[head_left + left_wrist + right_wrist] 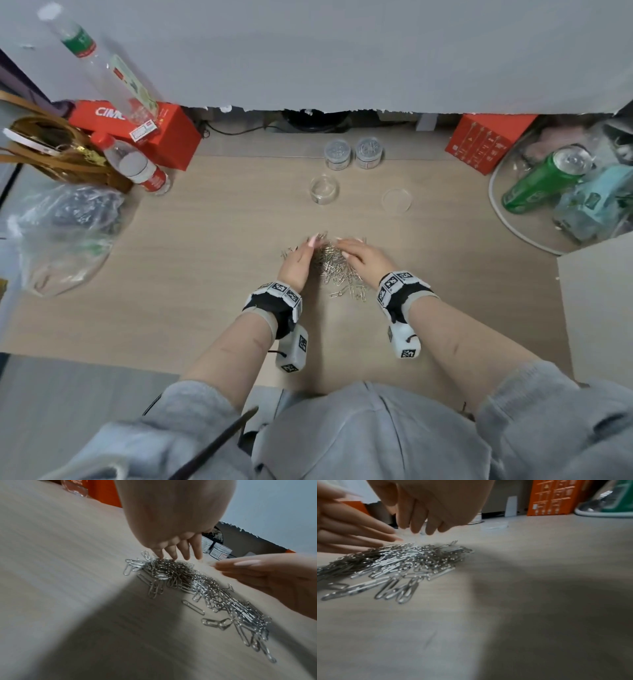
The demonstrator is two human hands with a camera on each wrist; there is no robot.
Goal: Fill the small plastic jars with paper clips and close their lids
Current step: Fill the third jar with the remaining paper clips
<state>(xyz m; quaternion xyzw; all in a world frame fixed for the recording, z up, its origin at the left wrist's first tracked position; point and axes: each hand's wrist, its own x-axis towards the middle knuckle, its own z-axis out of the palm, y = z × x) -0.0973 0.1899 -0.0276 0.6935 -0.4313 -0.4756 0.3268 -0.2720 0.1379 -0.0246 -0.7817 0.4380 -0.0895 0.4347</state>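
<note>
- Straight ahead of both hands it's bare desk (pixel 239 212) till you hit the open jar (pixel 324 189) and its loose lid (pixel 396 200).
- Further back, two capped jars (pixel 352 153) block the wall.
- Bottles (pixel 140 168) crowd far left, green can (pixel 544 178) far right.

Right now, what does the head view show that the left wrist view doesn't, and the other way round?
Only the head view shows the open empty jar, its loose lid to the right, the green can and the water bottles. Only the left wrist view shows single clips apart and the left hand's fingers touching the heap's far edge. Both show the paper clip pile, the left hand and right hand flanking it, and two filled, lidded jars behind.
</note>
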